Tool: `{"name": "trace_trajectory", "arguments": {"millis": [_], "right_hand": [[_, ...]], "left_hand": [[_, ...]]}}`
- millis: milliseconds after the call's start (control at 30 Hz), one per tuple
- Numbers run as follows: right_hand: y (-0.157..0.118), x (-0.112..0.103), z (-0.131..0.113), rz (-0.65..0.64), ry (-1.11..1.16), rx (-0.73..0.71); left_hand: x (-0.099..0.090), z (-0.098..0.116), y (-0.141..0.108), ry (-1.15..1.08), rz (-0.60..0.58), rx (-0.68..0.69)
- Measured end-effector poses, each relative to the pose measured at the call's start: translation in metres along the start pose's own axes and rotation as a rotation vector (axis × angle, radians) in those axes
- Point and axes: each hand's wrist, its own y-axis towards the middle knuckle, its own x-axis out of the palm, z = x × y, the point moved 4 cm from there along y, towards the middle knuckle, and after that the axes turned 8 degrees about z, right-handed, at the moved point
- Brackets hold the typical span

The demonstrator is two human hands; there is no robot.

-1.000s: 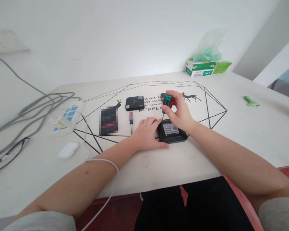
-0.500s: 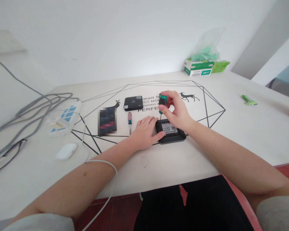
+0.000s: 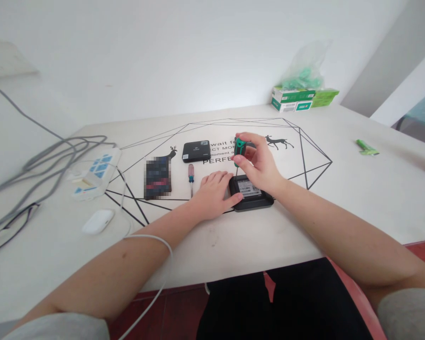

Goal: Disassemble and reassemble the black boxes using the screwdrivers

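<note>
**Driver upright at the far-left corner; left hand braces the box**

The right hand [image 3: 264, 165] pinches the handle of a green-and-black screwdriver [image 3: 239, 147] between thumb and fingers. The left hand [image 3: 212, 196] has its four fingers lying close side by side and the thumb spread away, resting on the near-left edge of the black box [image 3: 254, 203].

Clock positions are taken from the box, twelve pointing away from the person. The box lies flat on the table [image 3: 241, 241], its white label [image 3: 250, 189] facing up. The shaft stands nearly upright and comes down at about eleven, beside the label. Whether the tip is properly seated cannot be made out.

In my judgement, good work here calls for a plumb shaft, steady downward pressure and short turns from the fingertips. A tilt risks slipping towards the left fingers at ten; bracing nearer eight would be safer. The thumb's hold appears adequate against twisting.

Farther out, a pink-handled screwdriver [image 3: 191, 173] lies between nine and ten, and a second black box [image 3: 195, 152] at ten. Neither obstructs the work.
</note>
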Motion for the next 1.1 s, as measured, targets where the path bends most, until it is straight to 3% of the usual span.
{"name": "trace_trajectory", "arguments": {"millis": [467,767,1100], "right_hand": [[0.005,-0.003,-0.009,0.026,-0.213,-0.138],[0.011,-0.005,-0.021,-0.068,-0.197,-0.11],[0.01,-0.006,-0.008,0.067,-0.093,-0.047]], "left_hand": [[-0.003,0.003,0.0,0.006,-0.021,0.001],[-0.004,0.004,0.0,0.023,-0.019,0.017],[0.0,-0.002,-0.001,0.026,-0.006,0.035]]}}
